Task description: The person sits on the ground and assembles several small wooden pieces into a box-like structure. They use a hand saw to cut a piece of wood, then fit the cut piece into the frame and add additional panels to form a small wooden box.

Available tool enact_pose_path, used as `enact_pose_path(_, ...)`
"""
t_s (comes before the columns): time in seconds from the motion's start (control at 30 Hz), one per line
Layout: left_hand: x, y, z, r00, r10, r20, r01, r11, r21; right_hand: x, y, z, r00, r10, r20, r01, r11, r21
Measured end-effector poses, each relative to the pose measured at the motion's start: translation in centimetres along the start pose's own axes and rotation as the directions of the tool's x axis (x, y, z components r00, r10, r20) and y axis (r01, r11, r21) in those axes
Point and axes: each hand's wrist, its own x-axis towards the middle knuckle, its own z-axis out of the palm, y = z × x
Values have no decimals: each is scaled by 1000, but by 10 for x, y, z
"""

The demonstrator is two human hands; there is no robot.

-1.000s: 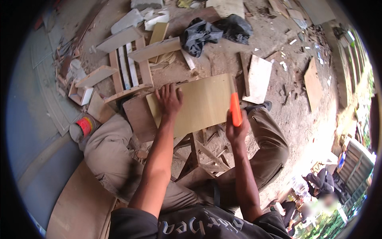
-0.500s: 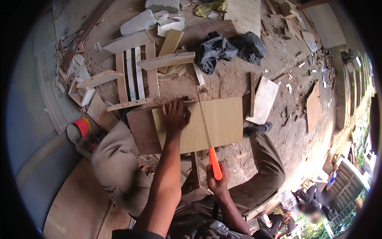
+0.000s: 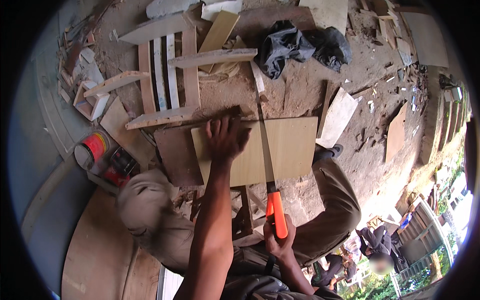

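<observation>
A light wood panel [image 3: 295, 150] lies in front of me, overlapping a darker brown board [image 3: 175, 157] at its left. My left hand [image 3: 225, 139] presses down on the panel's left part, fingers spread toward its far edge. In my right hand [image 3: 280, 242] is the orange handle [image 3: 276, 212] of a handsaw, with the fingers wrapped round it. The handsaw blade [image 3: 266, 152] runs across the panel from near to far, its tip beyond the far edge. Whether the teeth sit in a cut cannot be made out.
Beyond the panel stands a slatted wooden frame [image 3: 167, 75]. Black plastic bags [image 3: 285, 50] lie to its right. A tin with a red and yellow label [image 3: 95, 146] is at the left. Offcuts [image 3: 339, 116] litter the dirt floor, and people [image 3: 377, 240] sit at the lower right.
The saw and my right hand have come back toward me, and more of the blade shows on the near side. My left hand stays on the panel. The view has shifted slightly.
</observation>
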Motion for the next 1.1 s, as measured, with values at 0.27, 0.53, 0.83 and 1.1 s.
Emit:
enact_pose_path(0.27,0,1,-7,988,-55,145,65,996,-66,-13,-5,4,993,105,-52,-103,994,37)
enact_pose_path(0.53,-1,1,-5,991,-32,132,37,999,-36,-9,-15,8,994,90,-67,-100,982,-158)
enact_pose_path(0.83,-5,1,1,1000,-6,0,6,998,-69,-10,4,15,992,28,-122,-24,999,34)
enact_pose_path(1.1,-3,4,-3,995,15,-99,-23,997,-75,35,67,-24,866,-302,-399,178,931,-318)
